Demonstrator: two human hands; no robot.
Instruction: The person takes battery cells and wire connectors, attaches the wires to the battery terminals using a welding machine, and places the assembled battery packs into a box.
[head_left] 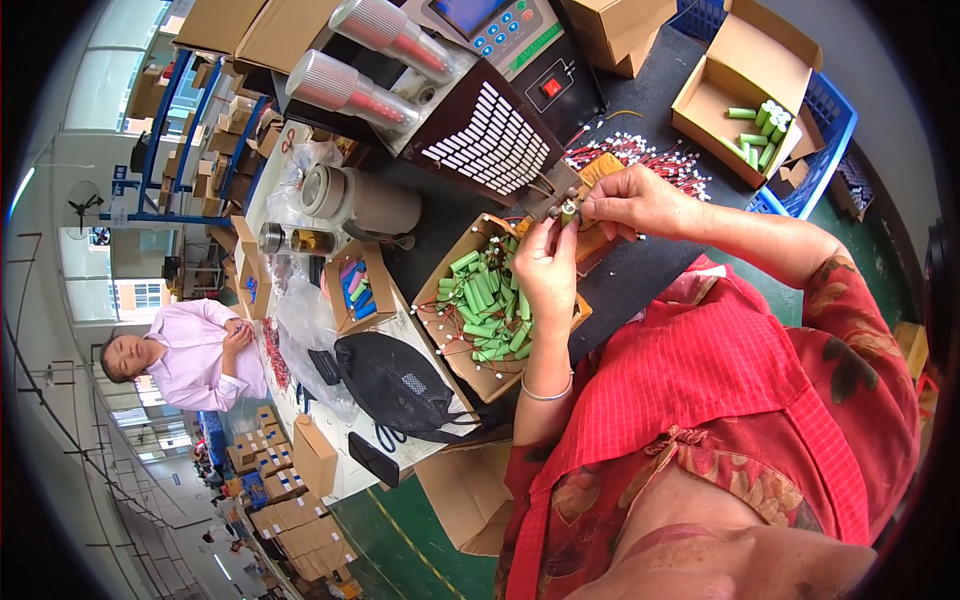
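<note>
- Green, cylindrical, one battery cell (568, 212) sits pinched between both hands at upper centre of the frame, against the welder head (552, 196).
- Left hand (545, 262) and right hand (630, 200) each close fingertips on it.
- Two cardboard boxes hold more green cells: one (440, 290) at centre, too many to count, one (700, 105) at upper right.

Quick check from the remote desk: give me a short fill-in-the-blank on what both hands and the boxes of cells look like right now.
1. Both hands, the left hand and the right hand, pinch a small green cylindrical cell at the tip of the black ____ machine.
2. The open cardboard box below the left hand holds loose cells coloured ____.
3. The left wrist wears a thin silver ____.
4. The far cardboard box sits on a ____ plastic crate.

Missing words: welding; green; bangle; blue
</note>
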